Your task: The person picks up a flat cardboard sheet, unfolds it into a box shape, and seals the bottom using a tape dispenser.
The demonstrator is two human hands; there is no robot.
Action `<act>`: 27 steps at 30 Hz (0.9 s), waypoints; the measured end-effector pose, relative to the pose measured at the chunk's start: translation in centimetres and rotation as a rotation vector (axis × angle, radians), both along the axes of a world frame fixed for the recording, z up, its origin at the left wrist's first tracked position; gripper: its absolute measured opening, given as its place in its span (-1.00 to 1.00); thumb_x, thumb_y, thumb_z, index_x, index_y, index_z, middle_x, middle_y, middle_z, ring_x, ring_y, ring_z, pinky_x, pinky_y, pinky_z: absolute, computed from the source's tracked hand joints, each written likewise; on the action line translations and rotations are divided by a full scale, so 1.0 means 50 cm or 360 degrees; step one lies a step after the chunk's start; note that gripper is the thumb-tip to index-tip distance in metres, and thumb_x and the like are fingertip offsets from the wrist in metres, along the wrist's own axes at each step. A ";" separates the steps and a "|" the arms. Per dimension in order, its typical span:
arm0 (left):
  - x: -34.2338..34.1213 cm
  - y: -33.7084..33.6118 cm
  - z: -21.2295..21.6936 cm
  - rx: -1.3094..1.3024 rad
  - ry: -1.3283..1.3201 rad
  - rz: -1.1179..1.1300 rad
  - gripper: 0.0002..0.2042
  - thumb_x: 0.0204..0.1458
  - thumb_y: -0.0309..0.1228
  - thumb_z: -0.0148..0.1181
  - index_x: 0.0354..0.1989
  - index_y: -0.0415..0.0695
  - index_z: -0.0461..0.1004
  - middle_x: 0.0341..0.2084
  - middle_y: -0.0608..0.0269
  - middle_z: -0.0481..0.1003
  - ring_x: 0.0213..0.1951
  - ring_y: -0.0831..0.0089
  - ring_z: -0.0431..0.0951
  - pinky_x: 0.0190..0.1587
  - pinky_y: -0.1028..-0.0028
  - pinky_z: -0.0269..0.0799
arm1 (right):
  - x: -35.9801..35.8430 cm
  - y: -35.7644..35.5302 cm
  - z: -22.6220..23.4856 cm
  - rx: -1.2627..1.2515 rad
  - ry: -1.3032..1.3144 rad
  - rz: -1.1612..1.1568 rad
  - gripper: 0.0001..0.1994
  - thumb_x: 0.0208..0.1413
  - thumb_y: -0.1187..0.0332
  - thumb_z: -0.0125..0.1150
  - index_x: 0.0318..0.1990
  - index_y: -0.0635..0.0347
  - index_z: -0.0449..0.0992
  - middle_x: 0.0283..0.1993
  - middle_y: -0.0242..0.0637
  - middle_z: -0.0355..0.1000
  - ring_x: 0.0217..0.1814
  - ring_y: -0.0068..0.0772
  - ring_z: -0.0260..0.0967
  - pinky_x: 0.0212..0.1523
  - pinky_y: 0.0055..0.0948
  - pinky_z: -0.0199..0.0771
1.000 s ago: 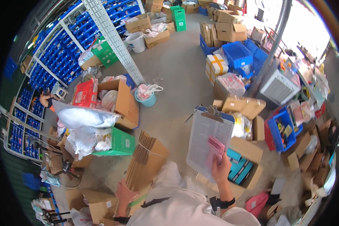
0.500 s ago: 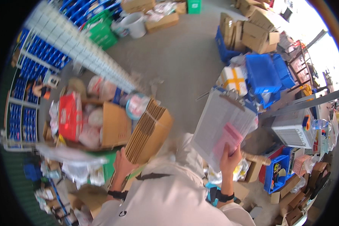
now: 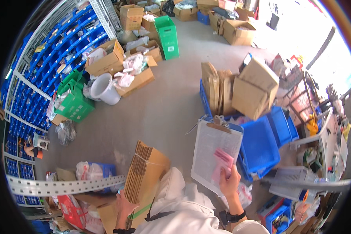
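Observation:
A bundle of flattened cardboard boxes, tied with a pale strap, stands at my left side. My left hand grips its lower edge, the fingers partly hidden behind the cardboard. In front of me to the right, a clipboard with a metal clip and a translucent sheet is tilted in my right hand. Under my right thumb, pink slips lie against the clipboard. A pen or thin stick pokes out beside the clip. Both wrists wear dark bands.
Blue crates and cardboard boxes stand at the right. Further left are a grey bucket, green boxes and racks of blue bins. A perforated metal bar crosses the lower left. Grey floor stretches ahead.
My view has moved forward and tilted up, so the blue crates and boxes appear nearer. Both hands keep hold of the cardboard bundle and the clipboard, now lower in view.

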State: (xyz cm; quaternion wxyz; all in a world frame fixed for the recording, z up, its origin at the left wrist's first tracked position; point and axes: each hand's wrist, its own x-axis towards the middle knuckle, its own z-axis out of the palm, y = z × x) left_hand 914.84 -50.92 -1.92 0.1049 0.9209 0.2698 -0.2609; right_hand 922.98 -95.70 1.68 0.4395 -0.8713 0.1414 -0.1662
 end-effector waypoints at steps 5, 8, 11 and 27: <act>0.368 -0.047 -0.024 0.0019 -0.0114 -0.0092 0.12 -0.48 -0.08 0.65 0.33 -0.10 0.07 0.05 0.03 0.34 0.14 0.00 0.43 0.07 -0.01 0.47 | 0.408 -0.023 -0.020 0.0026 -0.0154 0.0290 -0.90 0.09 0.54 0.21 -0.24 0.32 0.47 -0.42 0.06 0.41 -0.38 0.19 0.44 -0.37 -0.15 0.43; 0.595 -0.069 -0.017 -0.0019 0.0022 -0.0036 0.11 -0.45 -0.09 0.64 0.34 -0.11 0.08 0.10 -0.01 0.35 0.19 0.00 0.43 0.11 0.04 0.46 | 0.614 -0.032 -0.011 -0.0040 -0.0197 0.0347 -0.87 0.06 0.56 0.21 -0.22 0.32 0.48 -0.42 0.04 0.41 -0.39 0.18 0.43 -0.40 -0.16 0.42; 0.798 -0.094 -0.043 -0.0017 -0.0151 -0.0097 0.09 -0.44 -0.10 0.63 0.33 -0.14 0.09 0.16 -0.01 0.34 0.22 0.01 0.41 0.13 0.07 0.46 | 0.809 -0.070 -0.016 -0.0057 -0.0245 0.0289 -0.85 0.03 0.58 0.21 -0.21 0.33 0.47 -0.43 0.03 0.40 -0.41 0.18 0.42 -0.42 -0.16 0.41; 1.930 -0.383 0.045 0.0097 -0.0115 -0.0197 0.12 -0.39 -0.10 0.62 0.39 -0.16 0.06 0.26 0.00 0.28 0.27 -0.02 0.35 0.15 -0.07 0.40 | 1.824 -0.358 -0.044 0.0067 -0.0163 -0.0068 -0.87 0.17 0.48 0.24 -0.20 0.36 0.47 -0.42 0.02 0.45 -0.43 0.13 0.45 -0.41 -0.20 0.41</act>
